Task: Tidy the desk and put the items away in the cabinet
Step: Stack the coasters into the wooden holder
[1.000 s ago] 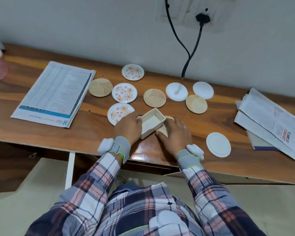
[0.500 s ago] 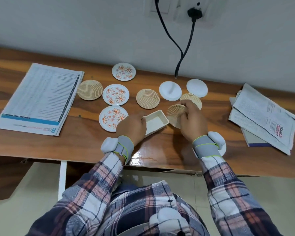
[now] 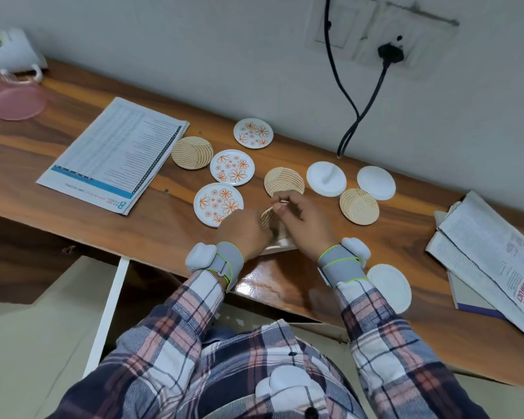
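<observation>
Coaster [image 3: 266, 218] stands on edge, striped face toward the left hand [image 3: 243, 234], which grips the holder [image 3: 280, 245]; right hand [image 3: 303, 226] pinches the coaster's rim.

Socket panel [image 3: 360, 28] on the wall; black plug [image 3: 390, 52] seated in it; two cables [image 3: 350, 131] hanging below it.

The hands meet near the tabletop's [image 3: 152, 234] front edge. The right hand [image 3: 304, 226] pinches a striped coaster [image 3: 266, 217] on edge above a white tray [image 3: 278, 250]; the left hand [image 3: 242, 235] covers the tray, its fingers hidden.
</observation>
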A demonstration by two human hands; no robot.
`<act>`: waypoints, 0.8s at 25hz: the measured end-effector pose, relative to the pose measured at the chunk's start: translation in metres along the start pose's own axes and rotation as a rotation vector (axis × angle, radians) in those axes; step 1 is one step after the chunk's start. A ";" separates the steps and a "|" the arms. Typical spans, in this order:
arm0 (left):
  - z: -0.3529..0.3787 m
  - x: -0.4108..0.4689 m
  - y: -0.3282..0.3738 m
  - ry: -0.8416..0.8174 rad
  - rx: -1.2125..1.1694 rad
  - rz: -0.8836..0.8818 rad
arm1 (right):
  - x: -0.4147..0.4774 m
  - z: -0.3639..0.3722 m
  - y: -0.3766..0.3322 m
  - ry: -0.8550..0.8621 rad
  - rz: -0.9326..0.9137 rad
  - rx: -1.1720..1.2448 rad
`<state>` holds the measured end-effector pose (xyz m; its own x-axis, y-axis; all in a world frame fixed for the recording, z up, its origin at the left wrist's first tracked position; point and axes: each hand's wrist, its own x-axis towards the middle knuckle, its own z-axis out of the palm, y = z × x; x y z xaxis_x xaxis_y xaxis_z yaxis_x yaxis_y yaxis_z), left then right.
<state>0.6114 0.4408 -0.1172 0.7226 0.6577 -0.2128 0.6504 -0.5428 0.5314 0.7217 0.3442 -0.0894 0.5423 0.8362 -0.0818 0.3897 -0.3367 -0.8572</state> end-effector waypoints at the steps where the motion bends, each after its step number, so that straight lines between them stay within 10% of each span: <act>1: 0.001 0.001 0.000 0.009 0.024 -0.017 | 0.006 -0.004 0.001 0.033 -0.008 -0.018; 9: -0.002 0.002 -0.014 0.084 0.066 -0.143 | 0.049 -0.013 0.038 -0.150 0.104 -0.479; 20: -0.004 0.006 -0.016 0.036 0.102 -0.142 | -0.008 -0.021 0.063 0.200 0.158 -0.613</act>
<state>0.6046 0.4551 -0.1239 0.6142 0.7486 -0.2497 0.7671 -0.4919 0.4119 0.7569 0.3071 -0.1322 0.7323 0.6800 -0.0363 0.6151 -0.6833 -0.3934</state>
